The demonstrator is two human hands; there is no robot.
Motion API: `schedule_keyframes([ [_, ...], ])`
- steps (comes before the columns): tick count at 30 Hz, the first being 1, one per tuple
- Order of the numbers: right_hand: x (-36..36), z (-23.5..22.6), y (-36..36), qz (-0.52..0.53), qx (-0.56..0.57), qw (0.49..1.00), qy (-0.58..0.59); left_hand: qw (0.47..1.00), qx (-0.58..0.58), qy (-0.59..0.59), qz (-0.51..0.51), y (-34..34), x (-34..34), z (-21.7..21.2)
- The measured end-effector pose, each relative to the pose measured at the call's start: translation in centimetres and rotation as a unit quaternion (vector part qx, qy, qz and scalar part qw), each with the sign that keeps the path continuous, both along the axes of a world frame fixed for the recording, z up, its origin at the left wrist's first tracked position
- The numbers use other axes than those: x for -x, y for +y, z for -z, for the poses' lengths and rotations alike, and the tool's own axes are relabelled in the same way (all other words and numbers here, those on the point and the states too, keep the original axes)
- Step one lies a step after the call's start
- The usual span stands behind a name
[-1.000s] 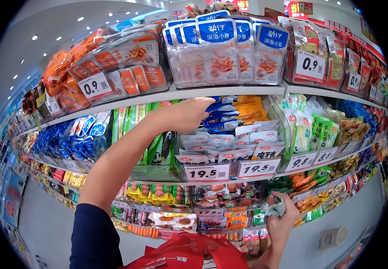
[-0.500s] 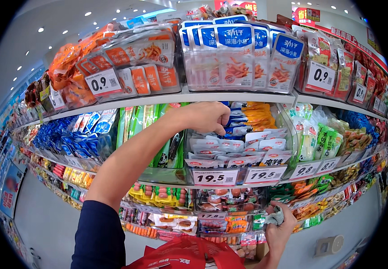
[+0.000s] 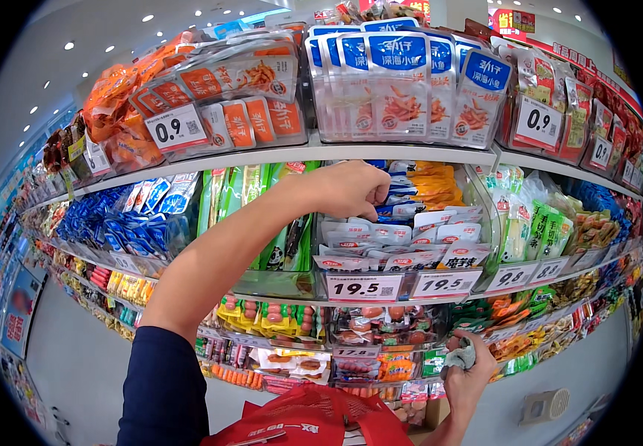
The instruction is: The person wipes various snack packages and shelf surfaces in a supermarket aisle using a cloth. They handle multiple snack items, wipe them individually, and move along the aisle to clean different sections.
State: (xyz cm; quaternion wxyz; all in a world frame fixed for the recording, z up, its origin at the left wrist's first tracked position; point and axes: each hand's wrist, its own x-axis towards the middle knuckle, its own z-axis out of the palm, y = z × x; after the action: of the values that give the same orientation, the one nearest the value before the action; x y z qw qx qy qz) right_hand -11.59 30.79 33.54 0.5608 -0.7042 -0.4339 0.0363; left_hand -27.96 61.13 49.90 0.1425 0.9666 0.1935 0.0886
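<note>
Snack shop with price-tagged shelves [image 3: 425,154]

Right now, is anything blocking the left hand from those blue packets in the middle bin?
Nothing visible does. The left hand is right by the blue packets, its fingers bent down. The white shelf runs close above. I can't see whether the fingertips touch.

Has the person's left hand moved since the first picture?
Yes, slightly to the right. Judged against the white price tag below it on the shelf, the left hand now reaches farther right.
</note>
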Motion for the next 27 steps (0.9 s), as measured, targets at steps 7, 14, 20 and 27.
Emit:
schedule_keyframes([
  [7, 0.7, -0.8, 0.2, -0.004, 0.021, 1.0, -0.007, 0.998, -0.044, 0.046, 0.01, -0.4, 0.1, -0.2],
  [14, 0.9, -0.4, -0.3, -0.002, 0.017, 1.0, -0.019, 0.997, -0.045, 0.054, -0.03, -1.2, 1.2, -0.3],
  [20, 1.2, -0.2, -0.4, -0.008, 0.008, 1.0, -0.018, 0.995, -0.07, -0.076, -0.005, -3.9, 3.7, 0.0],
  [27, 2.2, -0.7, 0.7, -0.049, 0.026, 0.998, -0.003, 0.989, -0.106, -0.103, -0.015, -9.7, 6.1, 1.0],
])
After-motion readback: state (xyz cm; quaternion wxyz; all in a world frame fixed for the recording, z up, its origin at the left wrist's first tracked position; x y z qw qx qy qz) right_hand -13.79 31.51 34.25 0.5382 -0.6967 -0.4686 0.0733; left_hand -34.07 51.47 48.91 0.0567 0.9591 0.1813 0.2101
